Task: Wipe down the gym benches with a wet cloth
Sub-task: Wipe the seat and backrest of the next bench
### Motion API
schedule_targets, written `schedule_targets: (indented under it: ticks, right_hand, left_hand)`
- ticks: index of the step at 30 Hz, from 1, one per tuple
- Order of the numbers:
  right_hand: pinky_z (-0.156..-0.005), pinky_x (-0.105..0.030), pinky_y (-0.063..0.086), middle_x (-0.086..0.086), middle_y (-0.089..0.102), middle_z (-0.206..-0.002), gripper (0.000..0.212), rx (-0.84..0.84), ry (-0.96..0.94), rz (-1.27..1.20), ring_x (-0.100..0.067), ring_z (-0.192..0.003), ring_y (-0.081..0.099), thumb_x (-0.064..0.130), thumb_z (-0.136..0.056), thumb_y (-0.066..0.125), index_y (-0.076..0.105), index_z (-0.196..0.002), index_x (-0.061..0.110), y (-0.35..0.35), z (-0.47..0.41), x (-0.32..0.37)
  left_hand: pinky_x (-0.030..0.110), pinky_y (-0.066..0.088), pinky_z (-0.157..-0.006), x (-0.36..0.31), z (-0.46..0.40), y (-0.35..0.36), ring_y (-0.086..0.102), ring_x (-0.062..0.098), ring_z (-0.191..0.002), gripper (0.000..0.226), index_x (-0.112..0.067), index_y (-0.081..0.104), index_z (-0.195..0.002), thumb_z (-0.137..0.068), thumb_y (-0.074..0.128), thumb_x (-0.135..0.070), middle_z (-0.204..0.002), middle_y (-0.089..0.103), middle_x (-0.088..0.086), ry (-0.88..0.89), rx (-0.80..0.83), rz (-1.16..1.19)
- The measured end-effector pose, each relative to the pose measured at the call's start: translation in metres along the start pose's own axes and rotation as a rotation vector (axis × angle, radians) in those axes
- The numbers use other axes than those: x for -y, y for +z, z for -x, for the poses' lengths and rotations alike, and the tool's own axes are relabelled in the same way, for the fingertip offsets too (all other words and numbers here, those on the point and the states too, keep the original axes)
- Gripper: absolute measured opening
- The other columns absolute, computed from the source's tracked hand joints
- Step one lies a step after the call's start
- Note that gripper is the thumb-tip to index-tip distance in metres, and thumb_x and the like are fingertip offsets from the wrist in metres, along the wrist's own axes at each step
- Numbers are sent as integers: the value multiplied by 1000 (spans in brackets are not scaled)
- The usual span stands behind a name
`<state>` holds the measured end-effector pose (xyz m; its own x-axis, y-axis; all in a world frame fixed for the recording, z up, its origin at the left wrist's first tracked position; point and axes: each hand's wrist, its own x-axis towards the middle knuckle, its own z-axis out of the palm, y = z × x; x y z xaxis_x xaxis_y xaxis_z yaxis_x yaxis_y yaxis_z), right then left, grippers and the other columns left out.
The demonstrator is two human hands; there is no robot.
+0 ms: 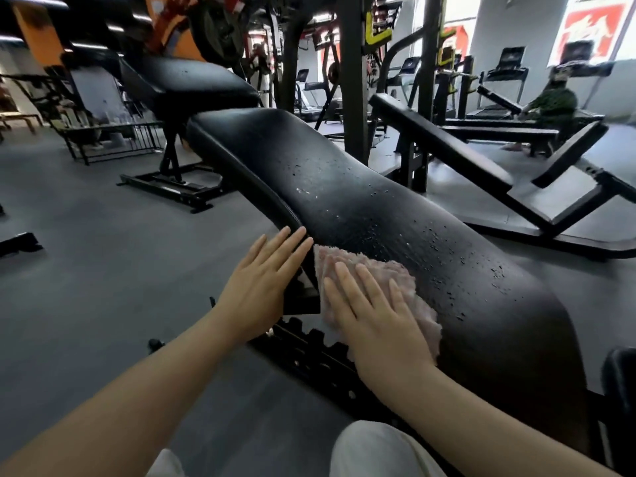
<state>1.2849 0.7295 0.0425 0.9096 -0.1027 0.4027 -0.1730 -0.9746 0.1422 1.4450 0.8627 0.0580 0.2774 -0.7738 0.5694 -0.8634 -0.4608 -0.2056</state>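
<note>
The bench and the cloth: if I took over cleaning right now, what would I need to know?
Right hand: flat, fingers straight, pressing the pink cloth on the near-left side of the black bench pad.
Left hand: open, fingers straight, resting against the pad's left edge.
Done: cannot tell how much is wiped; the pad has pale flecks where the cover looks worn.
Left: wipe up the pad toward its far end, then the seat pad behind it and the other benches.
</note>
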Motion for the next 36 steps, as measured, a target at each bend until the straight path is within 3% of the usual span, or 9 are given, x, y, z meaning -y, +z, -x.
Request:
schedule_targets:
  ticks: [3, 7, 11, 20, 23, 28, 30, 33, 36]
  right_hand:
    - [-116, -53, 8, -7, -20, -157, 79, 32, -11, 61, -30, -145, -10, 25, -95, 40, -21, -144, 11, -12, -43, 17]
    - [-118, -50, 2, -4, -32, -151, 80, 59, 34, 76, -27, -144, -18, 25, -97, 39, -25, -143, 12, -17, -59, 24]
    - [-100, -52, 40, -11, 35, -150, 82, -103, 25, -24, -32, -134, 38, 31, -73, 61, 28, -143, 5, -4, -35, 18]
    - [-89, -51, 51, -8, 52, -138, 62, -113, 118, 36, -28, -127, 43, 20, -73, 33, 38, -134, 11, -1, -50, 26]
    - [-97, -50, 46, -8, 29, -152, 72, -57, 121, 14, -30, -134, 41, 21, -77, 51, 32, -145, 9, -8, -82, 32]
    - [-119, -42, 1, 3, -34, -148, 71, 45, 78, 57, -20, -144, -17, 24, -98, 31, -19, -147, 14, -29, -130, 39]
    - [-119, -44, 8, 0, -27, -150, 72, 33, 75, 57, -21, -146, -9, 25, -98, 36, -15, -147, 12, -29, -136, 39]
    - [-100, -47, 45, -12, 32, -150, 71, -55, 40, 16, -30, -133, 40, 28, -78, 44, 29, -143, 4, -10, -132, 35]
    - [-105, -45, 24, -12, 32, -147, 77, -148, -12, 19, -30, -133, 32, 26, -74, 29, 15, -146, 2, 7, -133, 30]
  left_hand:
    - [37, 13, -116, 15, -3, -10, 23, 25, -140, 69, -8, 23, -146, -80, 42, -9, -151, 27, 9, -53, 32, -26]
    - [31, -5, -116, 33, -16, -31, -8, 18, -145, 76, -15, -3, -149, -90, 45, -9, -156, -12, 0, -157, 155, -43]
    - [33, -5, -116, 42, -31, -43, -12, 18, -145, 77, -18, -7, -150, -91, 42, -9, -158, -14, 2, -143, 205, -105]
    - [38, -7, -116, 59, -39, -48, -8, 17, -146, 85, -22, -7, -150, -89, 52, -18, -158, -13, -1, -40, 326, -120]
    - [37, -7, -116, 67, -40, -46, -6, 16, -146, 84, -25, -5, -150, -88, 51, -12, -158, -9, -4, -25, 324, -38]
    - [32, -6, -116, 83, -48, -56, -6, 15, -146, 78, -23, 4, -152, -88, 46, -9, -159, 2, -6, -18, 227, 4]
    - [30, -5, -116, 91, -51, -61, -4, 15, -146, 75, -23, 8, -151, -87, 39, 0, -159, 5, -4, -47, 166, 1]
    - [29, -5, -116, 108, -58, -68, -3, 16, -146, 73, -21, 7, -151, -88, 37, 2, -159, 2, 0, -98, 111, -23]
    - [30, -4, -116, 136, -67, -71, -4, 16, -146, 75, -21, 3, -151, -88, 38, 1, -159, -3, 1, -150, 57, -50]
